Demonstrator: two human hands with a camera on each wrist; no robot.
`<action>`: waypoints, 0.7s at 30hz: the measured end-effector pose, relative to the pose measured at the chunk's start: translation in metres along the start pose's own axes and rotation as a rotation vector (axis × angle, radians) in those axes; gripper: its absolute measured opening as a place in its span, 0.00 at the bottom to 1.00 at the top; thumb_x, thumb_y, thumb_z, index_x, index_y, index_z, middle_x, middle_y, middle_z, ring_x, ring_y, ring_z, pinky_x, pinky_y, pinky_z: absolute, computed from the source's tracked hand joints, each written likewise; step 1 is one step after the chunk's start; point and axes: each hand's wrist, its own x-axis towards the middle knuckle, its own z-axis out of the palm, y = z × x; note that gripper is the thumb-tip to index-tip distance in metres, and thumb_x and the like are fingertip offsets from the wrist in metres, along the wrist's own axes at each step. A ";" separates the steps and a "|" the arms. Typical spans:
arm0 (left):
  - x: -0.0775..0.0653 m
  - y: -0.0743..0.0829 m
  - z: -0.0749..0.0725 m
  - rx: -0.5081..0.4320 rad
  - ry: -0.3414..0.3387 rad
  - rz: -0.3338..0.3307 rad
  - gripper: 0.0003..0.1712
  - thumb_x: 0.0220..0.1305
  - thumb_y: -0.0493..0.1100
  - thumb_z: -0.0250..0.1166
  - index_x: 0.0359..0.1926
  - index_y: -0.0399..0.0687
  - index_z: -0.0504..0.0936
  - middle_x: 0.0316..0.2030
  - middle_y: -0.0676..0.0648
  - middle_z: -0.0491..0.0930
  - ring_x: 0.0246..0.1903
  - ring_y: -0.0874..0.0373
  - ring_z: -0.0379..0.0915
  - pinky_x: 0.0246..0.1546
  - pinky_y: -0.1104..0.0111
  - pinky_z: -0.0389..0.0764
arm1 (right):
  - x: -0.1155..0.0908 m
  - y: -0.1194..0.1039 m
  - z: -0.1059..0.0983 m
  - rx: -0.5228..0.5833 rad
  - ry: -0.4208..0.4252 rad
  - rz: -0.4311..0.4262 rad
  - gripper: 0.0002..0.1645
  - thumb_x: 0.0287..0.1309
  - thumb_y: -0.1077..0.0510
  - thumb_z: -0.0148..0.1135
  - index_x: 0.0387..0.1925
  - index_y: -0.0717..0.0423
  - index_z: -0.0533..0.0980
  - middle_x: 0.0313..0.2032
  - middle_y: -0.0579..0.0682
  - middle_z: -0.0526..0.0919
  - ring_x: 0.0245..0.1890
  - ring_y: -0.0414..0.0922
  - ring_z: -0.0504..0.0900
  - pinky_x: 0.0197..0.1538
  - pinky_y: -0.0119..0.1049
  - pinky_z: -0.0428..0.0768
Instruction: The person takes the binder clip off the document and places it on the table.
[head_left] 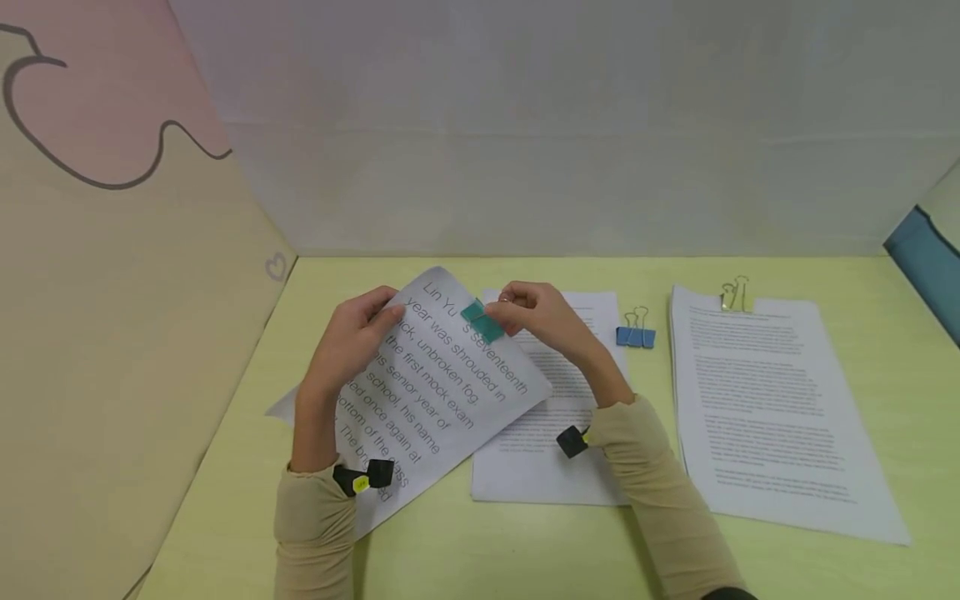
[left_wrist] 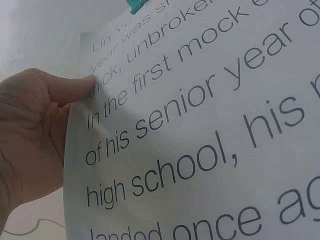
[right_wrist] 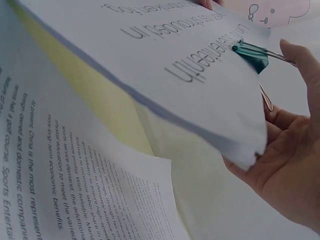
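Note:
A stack of large-print sheets [head_left: 427, 408] is raised and tilted over the table's left half. My left hand [head_left: 347, 342] pinches its left edge, thumb on the printed face; the fingers go behind the paper. On the top edge sits a teal binder clip [head_left: 483, 322], its body over the first printed lines. My right hand [head_left: 551, 321] holds the clip by its wire handles. In the right wrist view, the thumb [right_wrist: 300, 57] is at one handle and the fingers are by the other, with the handles spread apart.
Under and right of the raised sheets lies a small-print stack [head_left: 551, 475]. A blue binder clip [head_left: 636, 337] stands beside its right edge. Farther right is another printed stack [head_left: 780, 417] with a yellowish binder clip [head_left: 737, 300] on its top edge. Walls [head_left: 555, 192] border the table [head_left: 510, 558].

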 end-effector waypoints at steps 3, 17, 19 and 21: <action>0.000 0.001 0.000 -0.003 -0.015 0.005 0.13 0.80 0.40 0.56 0.54 0.38 0.82 0.34 0.40 0.83 0.27 0.49 0.79 0.27 0.66 0.79 | -0.001 -0.001 0.000 -0.017 0.021 -0.008 0.12 0.67 0.53 0.65 0.34 0.58 0.76 0.27 0.50 0.84 0.32 0.49 0.81 0.43 0.43 0.80; 0.000 -0.004 -0.003 0.057 0.012 -0.051 0.13 0.80 0.40 0.55 0.54 0.38 0.82 0.35 0.40 0.82 0.27 0.49 0.78 0.28 0.66 0.77 | -0.001 -0.001 -0.001 -0.044 0.275 -0.097 0.16 0.64 0.50 0.68 0.33 0.56 0.73 0.27 0.50 0.78 0.35 0.65 0.78 0.43 0.54 0.77; 0.000 -0.005 -0.004 0.060 0.035 -0.056 0.14 0.80 0.40 0.55 0.55 0.37 0.82 0.36 0.39 0.82 0.28 0.49 0.78 0.28 0.67 0.77 | -0.001 0.000 -0.002 -0.046 0.293 -0.101 0.16 0.64 0.50 0.68 0.33 0.56 0.73 0.27 0.50 0.78 0.36 0.68 0.77 0.43 0.56 0.76; 0.000 -0.007 -0.006 0.059 0.060 -0.067 0.15 0.80 0.40 0.55 0.57 0.37 0.81 0.36 0.39 0.82 0.29 0.49 0.77 0.29 0.68 0.76 | -0.001 0.000 -0.003 -0.053 0.302 -0.103 0.16 0.64 0.50 0.68 0.34 0.56 0.73 0.27 0.50 0.79 0.36 0.68 0.78 0.43 0.54 0.77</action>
